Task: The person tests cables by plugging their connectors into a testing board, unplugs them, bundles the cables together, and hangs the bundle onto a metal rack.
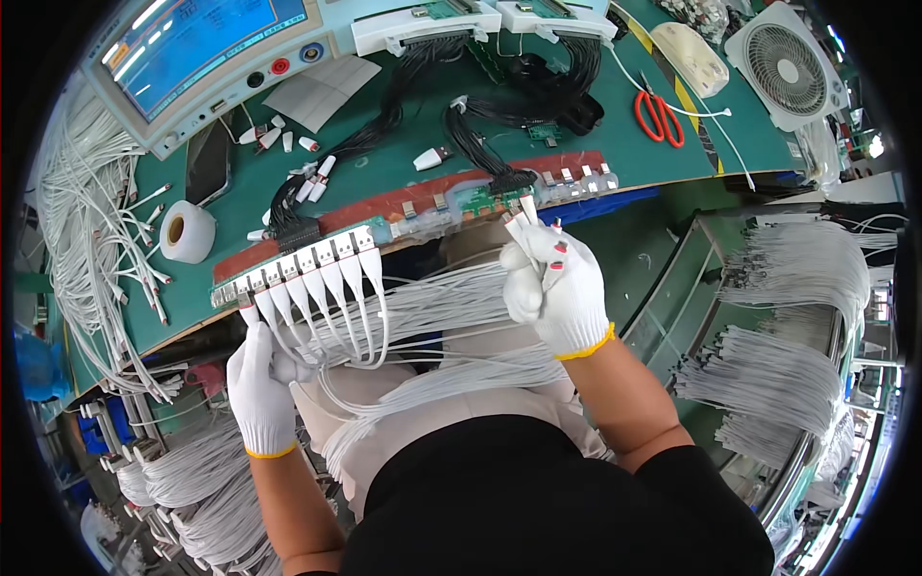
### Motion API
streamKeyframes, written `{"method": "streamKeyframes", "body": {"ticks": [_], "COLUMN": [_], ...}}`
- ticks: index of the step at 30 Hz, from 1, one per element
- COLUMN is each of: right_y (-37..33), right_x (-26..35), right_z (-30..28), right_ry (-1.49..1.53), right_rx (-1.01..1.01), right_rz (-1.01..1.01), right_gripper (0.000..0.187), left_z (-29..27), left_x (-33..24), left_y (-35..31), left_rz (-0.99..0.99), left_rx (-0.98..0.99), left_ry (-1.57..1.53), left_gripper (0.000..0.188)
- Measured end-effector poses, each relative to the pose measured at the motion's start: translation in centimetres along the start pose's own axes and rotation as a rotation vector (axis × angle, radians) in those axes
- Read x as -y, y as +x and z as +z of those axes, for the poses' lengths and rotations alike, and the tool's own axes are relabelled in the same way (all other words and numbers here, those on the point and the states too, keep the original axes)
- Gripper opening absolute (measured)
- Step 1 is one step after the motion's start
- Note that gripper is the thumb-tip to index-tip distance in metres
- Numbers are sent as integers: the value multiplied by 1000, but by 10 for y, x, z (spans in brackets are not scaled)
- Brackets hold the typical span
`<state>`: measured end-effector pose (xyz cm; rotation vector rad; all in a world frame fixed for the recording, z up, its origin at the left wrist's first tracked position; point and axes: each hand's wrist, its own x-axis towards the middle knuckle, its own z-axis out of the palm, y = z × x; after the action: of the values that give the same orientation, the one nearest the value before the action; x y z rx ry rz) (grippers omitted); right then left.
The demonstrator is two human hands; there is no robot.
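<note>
My left hand (261, 384), in a white knit glove with a yellow cuff, is closed on a white cable plug (249, 313) at the left end of a row. Several white plugs (312, 280) stand side by side in the board strip (423, 223) along the bench edge, their cables curving down toward my lap. My right hand (573, 302), gloved alike, grips a few white cable plugs (524, 219) just below the strip's right part. Small red ends show between its fingers. Whether those plugs touch the strip I cannot tell. A bundle of white cables (442, 307) lies across my lap.
Behind the strip are black wire harnesses (413, 86), a tester with a screen (206, 53), a tape roll (187, 231) and loose white plugs (320, 180). Red-handled scissors (659, 119) and a fan (788, 69) sit at right. Cable racks (792, 269) flank the bench.
</note>
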<state>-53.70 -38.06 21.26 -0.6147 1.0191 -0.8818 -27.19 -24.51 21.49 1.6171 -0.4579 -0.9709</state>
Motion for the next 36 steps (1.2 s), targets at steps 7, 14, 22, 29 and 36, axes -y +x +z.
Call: {"method": "streamKeyframes", "body": {"ticks": [7, 14, 22, 29, 36], "right_y": [0, 3, -11, -2, -8], "right_x": [-7, -8, -1, 6, 8], "right_z": [11, 14, 12, 8, 16], "right_ry": [102, -126, -110, -34, -74], "right_rx": [-19, -49, -148, 19, -113], "right_rz": [-51, -139, -115, -26, 42], "right_gripper": [31, 34, 37, 32, 26], "left_z": [-3, 20, 7, -4, -59], "left_x": [5, -10, 2, -8, 53], "left_y": [-1, -4, 6, 44, 87], "left_rz": [12, -13, 43, -143, 37], "left_rx": [47, -62, 43, 19, 19], "left_ry": [84, -222, -228, -735, -507], "left_gripper": [45, 42, 46, 51, 56]}}
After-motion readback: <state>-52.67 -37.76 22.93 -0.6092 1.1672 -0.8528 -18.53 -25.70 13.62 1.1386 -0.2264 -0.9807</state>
